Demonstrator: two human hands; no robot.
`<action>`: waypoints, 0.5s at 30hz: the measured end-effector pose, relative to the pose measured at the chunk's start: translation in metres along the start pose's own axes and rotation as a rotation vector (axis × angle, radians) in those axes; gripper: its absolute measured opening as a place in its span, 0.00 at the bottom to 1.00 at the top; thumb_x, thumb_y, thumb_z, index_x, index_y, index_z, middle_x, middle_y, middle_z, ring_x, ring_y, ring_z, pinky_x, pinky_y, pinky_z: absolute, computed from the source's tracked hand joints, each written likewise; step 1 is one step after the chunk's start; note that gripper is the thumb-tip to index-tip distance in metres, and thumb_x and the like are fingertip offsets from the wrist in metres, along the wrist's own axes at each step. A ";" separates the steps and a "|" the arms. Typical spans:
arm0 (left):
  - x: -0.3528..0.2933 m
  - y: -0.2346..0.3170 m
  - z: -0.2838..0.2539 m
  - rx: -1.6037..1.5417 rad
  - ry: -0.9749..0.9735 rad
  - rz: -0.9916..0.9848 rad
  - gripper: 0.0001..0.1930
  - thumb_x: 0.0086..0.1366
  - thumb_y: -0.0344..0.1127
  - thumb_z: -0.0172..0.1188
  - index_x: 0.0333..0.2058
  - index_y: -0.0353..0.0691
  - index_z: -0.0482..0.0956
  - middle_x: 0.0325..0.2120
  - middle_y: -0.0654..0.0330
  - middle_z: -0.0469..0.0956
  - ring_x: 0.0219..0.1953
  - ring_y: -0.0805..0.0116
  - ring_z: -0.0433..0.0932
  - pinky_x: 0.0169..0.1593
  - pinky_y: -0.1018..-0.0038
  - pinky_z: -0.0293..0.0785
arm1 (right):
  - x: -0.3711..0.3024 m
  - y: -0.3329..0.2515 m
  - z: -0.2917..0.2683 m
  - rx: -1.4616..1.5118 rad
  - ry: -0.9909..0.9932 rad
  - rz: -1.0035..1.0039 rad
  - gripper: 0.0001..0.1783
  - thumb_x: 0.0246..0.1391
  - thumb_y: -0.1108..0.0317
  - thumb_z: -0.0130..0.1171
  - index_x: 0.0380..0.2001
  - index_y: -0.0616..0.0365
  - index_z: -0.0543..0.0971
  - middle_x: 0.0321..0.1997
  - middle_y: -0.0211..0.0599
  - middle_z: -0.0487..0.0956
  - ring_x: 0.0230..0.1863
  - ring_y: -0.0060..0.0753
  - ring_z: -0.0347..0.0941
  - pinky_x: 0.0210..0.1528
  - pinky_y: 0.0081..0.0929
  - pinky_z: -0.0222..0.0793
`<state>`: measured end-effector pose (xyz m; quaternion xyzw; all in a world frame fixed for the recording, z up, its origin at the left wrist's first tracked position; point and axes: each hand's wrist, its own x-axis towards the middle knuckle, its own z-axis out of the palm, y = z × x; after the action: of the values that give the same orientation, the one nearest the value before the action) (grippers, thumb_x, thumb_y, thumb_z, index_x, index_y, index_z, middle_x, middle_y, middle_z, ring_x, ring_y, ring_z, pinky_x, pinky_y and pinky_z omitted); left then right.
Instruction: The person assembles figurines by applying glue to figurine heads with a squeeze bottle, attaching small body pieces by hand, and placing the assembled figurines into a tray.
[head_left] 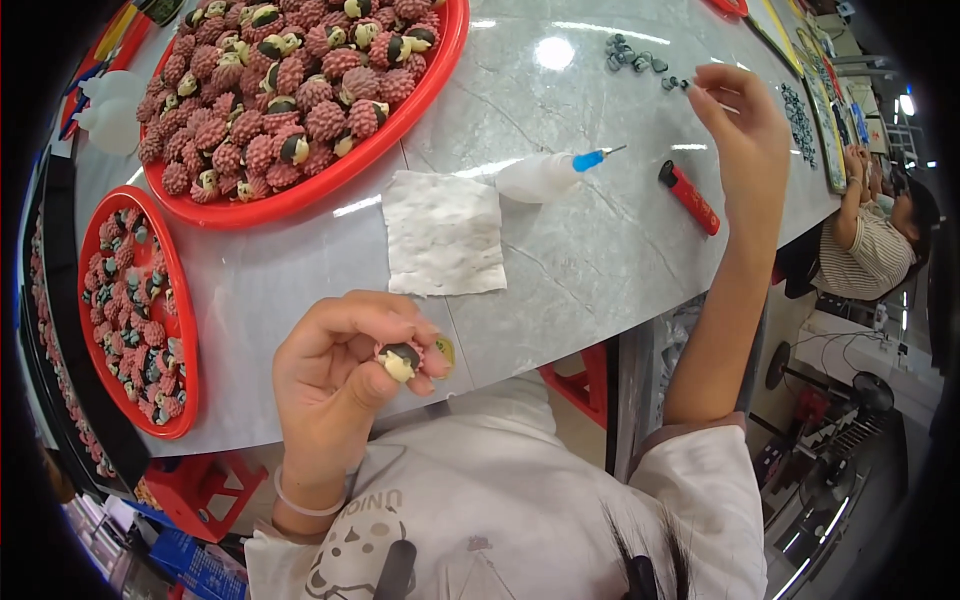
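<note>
Between the fingertips of my left hand (345,365) is a small figurine (401,360) with a cream part, a black cap-like part and some pink behind it. Farther off to the right, my right hand (745,115) reaches down to a scatter of small dark green pieces (640,58). Its thumb and index finger come together in a pinch beside the nearest ones; whether a piece is between them is too small to tell. A squeeze bottle (535,179) with a blue needle tip lies by a folded white cloth (445,235). Near my right forearm lies a red lighter (690,198).
A large red tray (420,120) heaped with pink, cream and black figurines fills the upper left. Below it stands a smaller red tray (185,385) of similar pieces. More dark pieces (797,125) lie at far right, where another person (875,240) sits.
</note>
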<state>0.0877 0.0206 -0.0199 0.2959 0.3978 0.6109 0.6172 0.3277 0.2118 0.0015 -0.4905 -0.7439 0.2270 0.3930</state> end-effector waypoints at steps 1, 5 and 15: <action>0.003 -0.002 -0.001 0.009 0.006 -0.004 0.15 0.53 0.40 0.57 0.32 0.35 0.65 0.30 0.56 0.67 0.26 0.73 0.71 0.26 0.86 0.66 | 0.008 0.015 0.005 -0.120 -0.020 0.082 0.09 0.42 0.77 0.52 0.31 0.64 0.72 0.30 0.32 0.73 0.33 0.21 0.68 0.36 0.18 0.63; 0.003 -0.006 -0.007 -0.040 -0.053 0.035 0.15 0.55 0.37 0.55 0.35 0.31 0.67 0.31 0.51 0.70 0.30 0.68 0.72 0.30 0.79 0.70 | 0.007 0.017 0.016 -0.300 -0.139 0.026 0.08 0.43 0.75 0.52 0.30 0.65 0.72 0.31 0.33 0.73 0.33 0.23 0.69 0.35 0.18 0.63; 0.003 -0.006 -0.009 -0.096 -0.057 0.042 0.14 0.55 0.35 0.55 0.36 0.31 0.67 0.32 0.51 0.70 0.31 0.69 0.72 0.31 0.80 0.70 | -0.064 -0.035 0.017 1.046 -0.378 0.271 0.12 0.42 0.76 0.50 0.35 0.64 0.69 0.37 0.40 0.66 0.32 0.23 0.61 0.33 0.17 0.58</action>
<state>0.0833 0.0223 -0.0303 0.2914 0.3439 0.6336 0.6288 0.3082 0.1397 -0.0070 -0.2725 -0.5202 0.6973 0.4110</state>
